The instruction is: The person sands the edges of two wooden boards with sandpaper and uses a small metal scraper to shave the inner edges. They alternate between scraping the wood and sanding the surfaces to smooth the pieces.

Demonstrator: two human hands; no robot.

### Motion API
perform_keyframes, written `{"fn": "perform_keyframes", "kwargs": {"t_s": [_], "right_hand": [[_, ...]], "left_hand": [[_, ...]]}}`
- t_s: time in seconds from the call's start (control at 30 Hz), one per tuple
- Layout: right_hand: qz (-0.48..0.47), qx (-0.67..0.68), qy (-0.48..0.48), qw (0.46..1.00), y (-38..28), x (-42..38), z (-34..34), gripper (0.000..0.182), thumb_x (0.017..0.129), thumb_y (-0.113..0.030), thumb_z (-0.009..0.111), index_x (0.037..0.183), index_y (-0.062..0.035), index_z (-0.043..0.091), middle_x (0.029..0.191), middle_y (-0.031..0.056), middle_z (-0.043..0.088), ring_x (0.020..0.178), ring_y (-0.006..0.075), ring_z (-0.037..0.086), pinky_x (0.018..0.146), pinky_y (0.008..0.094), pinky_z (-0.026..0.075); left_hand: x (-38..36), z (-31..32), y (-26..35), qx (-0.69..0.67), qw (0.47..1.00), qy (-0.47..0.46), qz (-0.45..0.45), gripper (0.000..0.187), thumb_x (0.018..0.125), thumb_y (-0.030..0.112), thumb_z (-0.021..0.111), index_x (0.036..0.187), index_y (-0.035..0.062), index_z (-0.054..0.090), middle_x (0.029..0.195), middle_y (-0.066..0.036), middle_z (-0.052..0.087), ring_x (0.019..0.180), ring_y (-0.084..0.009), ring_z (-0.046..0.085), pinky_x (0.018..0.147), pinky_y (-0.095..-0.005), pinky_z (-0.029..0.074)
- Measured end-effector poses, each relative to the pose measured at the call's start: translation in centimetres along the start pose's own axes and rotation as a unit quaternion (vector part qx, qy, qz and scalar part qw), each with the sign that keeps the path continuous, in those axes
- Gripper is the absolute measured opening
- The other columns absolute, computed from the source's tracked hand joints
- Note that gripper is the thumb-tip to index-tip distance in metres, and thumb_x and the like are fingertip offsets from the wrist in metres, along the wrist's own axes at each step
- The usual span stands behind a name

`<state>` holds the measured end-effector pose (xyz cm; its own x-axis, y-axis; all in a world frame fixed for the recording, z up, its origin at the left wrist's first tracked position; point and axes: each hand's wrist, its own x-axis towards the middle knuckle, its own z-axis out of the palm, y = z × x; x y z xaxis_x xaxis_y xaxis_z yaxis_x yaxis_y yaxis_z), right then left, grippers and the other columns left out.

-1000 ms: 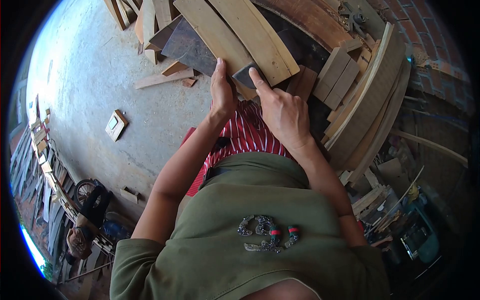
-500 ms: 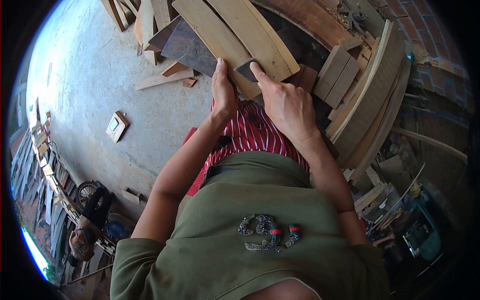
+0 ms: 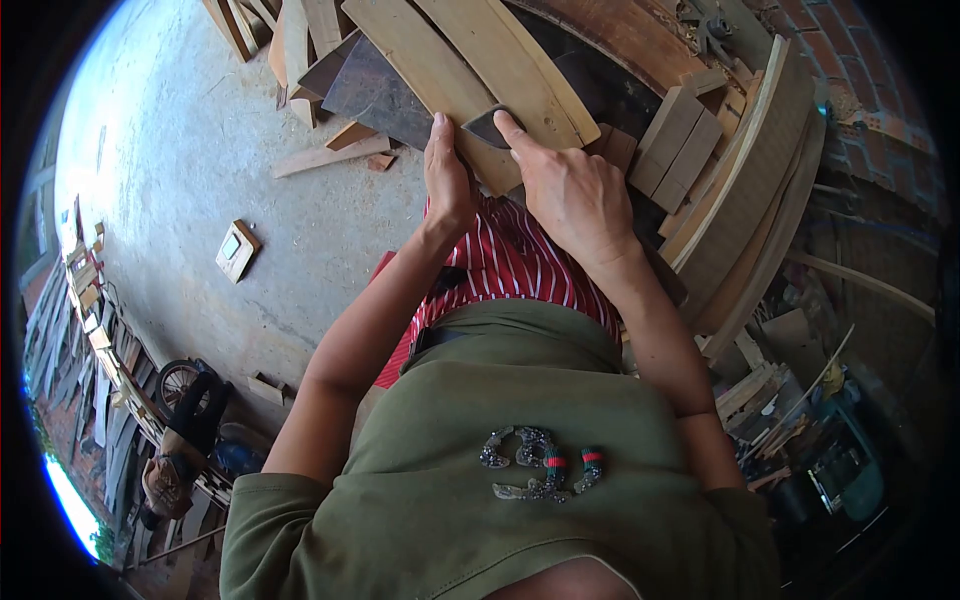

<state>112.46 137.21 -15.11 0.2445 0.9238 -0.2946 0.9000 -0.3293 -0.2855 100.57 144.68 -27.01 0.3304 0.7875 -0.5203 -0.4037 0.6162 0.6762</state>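
Two pale wooden boards lie side by side in front of my body, a left board and a right board, with a dark gap between them. A small dark flat piece rests across their near part. My right hand holds this piece, with the index fingertip pressed on top and the other fingers curled. My left hand lies along the outer left edge of the left board, its fingers together and pointing forward, gripping the board's side.
Curved boards are stacked at the right, beside short wood blocks. Wood offcuts lie on the concrete floor at the left, near a small pale block. A wheel shows at the lower left.
The dark piece and my right hand have shifted slightly left and forward over the boards. My left hand stays at the board's edge.
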Motion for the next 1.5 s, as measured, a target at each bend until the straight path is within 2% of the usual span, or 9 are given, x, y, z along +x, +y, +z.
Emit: {"fn": "perform_keyframes", "kwargs": {"t_s": [0.43,0.5,0.63,0.73,0.8,1.03,1.1,1.43,1.5], "right_hand": [[0.006,-0.004,-0.020,1.000,0.0,-0.8,-0.3,0.050,0.095,-0.019,0.053,0.144,-0.0248,0.051,0.075,0.0164,0.071,0.072,0.0352,0.073,0.064,0.0481,0.058],[-0.005,0.020,0.010,1.000,0.2,-0.1,0.2,0.050,0.095,-0.019,0.053,0.144,-0.0247,0.051,0.073,0.0172,0.070,0.072,0.0364,0.072,0.065,0.0487,0.059],[0.002,0.010,-0.010,1.000,0.2,-0.8,-0.5,0.048,0.096,-0.019,0.052,0.144,-0.0247,0.052,0.071,0.0175,0.070,0.071,0.0367,0.072,0.065,0.0487,0.059],[-0.002,0.031,0.006,0.999,0.2,-0.5,0.0,0.043,0.101,-0.026,0.052,0.144,-0.0252,0.052,0.068,0.0221,0.066,0.070,0.0413,0.070,0.062,0.0527,0.057],[-0.005,0.007,-0.001,1.000,0.2,0.0,0.1,0.049,0.094,-0.018,0.054,0.143,-0.0249,0.053,0.071,0.0161,0.070,0.071,0.0354,0.073,0.065,0.0479,0.059],[-0.023,0.019,0.012,0.999,0.1,-0.4,-0.1,0.050,0.094,-0.017,0.054,0.143,-0.0240,0.053,0.072,0.0147,0.071,0.071,0.0336,0.073,0.063,0.0464,0.059],[-0.022,0.039,0.020,0.999,0.1,-0.4,-0.1,0.041,0.101,-0.024,0.051,0.143,-0.0241,0.053,0.070,0.0201,0.068,0.069,0.0402,0.070,0.062,0.0511,0.057],[0.001,0.025,0.010,1.000,0.2,-1.2,0.0,0.043,0.101,-0.026,0.052,0.145,-0.0277,0.051,0.069,0.0218,0.066,0.069,0.0415,0.069,0.064,0.0533,0.057],[0.007,0.026,-0.001,1.000,0.3,-1.0,-0.2,0.043,0.101,-0.026,0.052,0.145,-0.0279,0.051,0.070,0.0220,0.067,0.070,0.0419,0.069,0.065,0.0537,0.057]], "left_hand": [[-0.3,0.3,0.1,0.001,1.000,0.010,0.010,0.049,0.108,0.041,0.039,0.135,0.0001,0.049,0.126,-0.013,0.061,0.108,-0.0211,0.063,0.095,-0.0353,0.052],[-0.3,0.1,0.3,0.007,1.000,-0.004,-0.016,0.050,0.108,0.041,0.039,0.134,-0.0002,0.049,0.125,-0.013,0.062,0.107,-0.0214,0.064,0.095,-0.0348,0.052],[-0.4,0.9,0.5,-0.001,1.000,0.016,0.013,0.050,0.108,0.041,0.038,0.134,-0.0007,0.050,0.123,-0.014,0.063,0.105,-0.0218,0.065,0.095,-0.0348,0.052],[-0.8,0.6,0.6,0.011,1.000,0.009,-0.005,0.051,0.108,0.042,0.038,0.134,-0.0010,0.050,0.121,-0.014,0.063,0.104,-0.0222,0.066,0.095,-0.0350,0.053],[-0.4,0.5,0.5,0.017,1.000,-0.003,0.005,0.051,0.108,0.042,0.038,0.133,-0.0011,0.050,0.121,-0.015,0.063,0.105,-0.0226,0.066,0.094,-0.0353,0.054],[-0.9,0.9,0.9,0.021,0.999,0.016,-0.020,0.052,0.108,0.044,0.039,0.135,0.0014,0.049,0.124,-0.016,0.062,0.110,-0.0255,0.063,0.099,-0.0397,0.051],[-0.9,0.8,1.0,0.030,0.999,0.008,-0.016,0.052,0.108,0.044,0.039,0.136,0.0012,0.048,0.125,-0.016,0.061,0.111,-0.0260,0.063,0.099,-0.0402,0.052],[0.5,-0.1,-0.5,0.017,0.999,-0.004,0.041,0.053,0.108,0.042,0.039,0.138,-0.0010,0.046,0.127,-0.017,0.060,0.113,-0.0254,0.062,0.102,-0.0389,0.050],[0.3,-0.2,-0.6,0.010,1.000,-0.006,0.022,0.052,0.108,0.042,0.039,0.137,-0.0010,0.046,0.126,-0.017,0.060,0.113,-0.0253,0.063,0.102,-0.0386,0.050]]}}
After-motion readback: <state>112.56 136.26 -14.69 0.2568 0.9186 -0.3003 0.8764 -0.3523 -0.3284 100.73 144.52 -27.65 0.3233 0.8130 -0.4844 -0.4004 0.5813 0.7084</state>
